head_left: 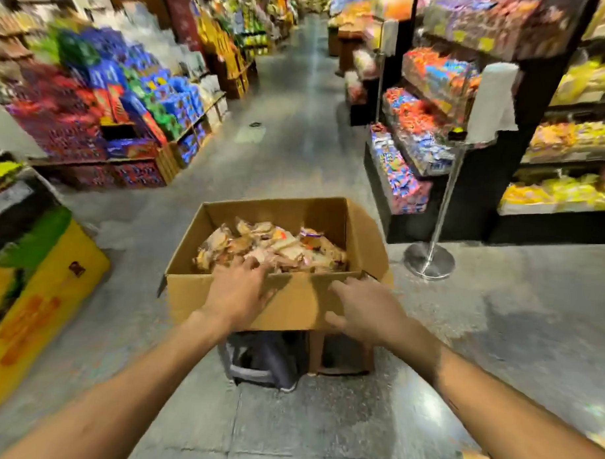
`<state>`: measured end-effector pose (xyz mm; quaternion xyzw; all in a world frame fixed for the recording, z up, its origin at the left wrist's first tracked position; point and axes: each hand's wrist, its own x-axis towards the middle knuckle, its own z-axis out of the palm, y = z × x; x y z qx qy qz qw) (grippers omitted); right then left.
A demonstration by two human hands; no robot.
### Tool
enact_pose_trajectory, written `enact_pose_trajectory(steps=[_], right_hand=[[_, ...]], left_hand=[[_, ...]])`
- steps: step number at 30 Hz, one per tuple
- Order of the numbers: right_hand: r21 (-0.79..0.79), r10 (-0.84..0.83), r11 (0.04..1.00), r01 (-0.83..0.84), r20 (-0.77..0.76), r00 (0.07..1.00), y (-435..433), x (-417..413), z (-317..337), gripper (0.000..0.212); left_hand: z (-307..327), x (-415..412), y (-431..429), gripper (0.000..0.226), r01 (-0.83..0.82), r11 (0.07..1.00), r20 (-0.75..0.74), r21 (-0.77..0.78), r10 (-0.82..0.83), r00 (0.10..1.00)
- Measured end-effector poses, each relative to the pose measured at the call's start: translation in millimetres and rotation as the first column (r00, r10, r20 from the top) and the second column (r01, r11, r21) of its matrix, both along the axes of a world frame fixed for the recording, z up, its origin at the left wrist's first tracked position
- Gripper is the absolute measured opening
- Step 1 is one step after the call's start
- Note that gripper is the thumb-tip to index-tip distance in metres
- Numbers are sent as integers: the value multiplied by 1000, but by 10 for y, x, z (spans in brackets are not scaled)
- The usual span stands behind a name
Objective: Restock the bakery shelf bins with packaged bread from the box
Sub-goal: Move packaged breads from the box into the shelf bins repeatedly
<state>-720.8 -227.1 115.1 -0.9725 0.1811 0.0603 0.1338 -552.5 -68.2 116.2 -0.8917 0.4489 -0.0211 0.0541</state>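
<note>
This is a grocery shop, seen down a long aisle with a polished grey floor (298,109). Tiered display shelves (127,113) on the left are stacked with blue and red boxed goods, and dark racks (432,106) on the right hold bright packets in sloping rows. An open cardboard box (302,298) of wrapped bread packs (276,245) sits in the aisle near a chrome barrier post (446,207).

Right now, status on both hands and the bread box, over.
Left hand open over box near rim, fingertips at bread packs. Right hand open by near wall, holding nothing. Stanchion right of box, apart from it.
</note>
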Motion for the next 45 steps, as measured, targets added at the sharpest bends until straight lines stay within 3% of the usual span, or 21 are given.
enact_pose_trajectory(steps=[6, 11, 16, 22, 26, 29, 32, 35, 38, 41, 45], right_hand=[[94, -83, 991, 92, -88, 993, -541, 1267, -497, 41], [209, -105, 967, 147, -198, 975, -1259, 2158, -1137, 36], [344, -80, 917, 204, -343, 936, -1943, 3025, -2068, 43], [430, -21, 852, 298, -541, 841, -2277, 3528, -3054, 37], [428, 10, 866, 259, -533, 846, -2318, 3758, -3509, 27], [310, 81, 949, 61, -426, 901, -2251, 3924, -3710, 33], [242, 206, 960, -143, -260, 943, -2161, 4056, -3887, 39], [342, 84, 939, 44, -349, 933, -2110, 4130, -3983, 35], [409, -148, 848, 338, -428, 891, -2090, 4215, -3959, 30], [521, -356, 647, 556, -439, 825, -2085, 4345, -3914, 17], [652, -529, 286, 702, -503, 683, -2124, 4573, -3889, 55]], left_hand=[[-577, 1117, -578, 42, -114, 991, -221, 74, 128, 967], [-1242, 1806, -1034, 41, -228, 969, -405, 97, 248, 880], [-1951, 2527, -1390, 43, -344, 903, -491, 257, 429, 758], [-2721, 3192, -1695, 44, -356, 843, -540, 404, 534, 651], [-3105, 3586, -1677, 43, -413, 836, -446, 363, 545, 710], [-3264, 3851, -1621, 50, -423, 848, -401, 318, 525, 751], [-3403, 4057, -1614, 64, -413, 862, -451, 293, 506, 736], [-3560, 4180, -1693, 71, -483, 849, -513, 215, 519, 684], [-3695, 4267, -1768, 65, -602, 776, -552, 189, 591, 588], [-3780, 4344, -1800, 65, -686, 691, -559, 227, 669, 490], [-3776, 4347, -1786, 90, -632, 681, -567, 371, 705, 426]])
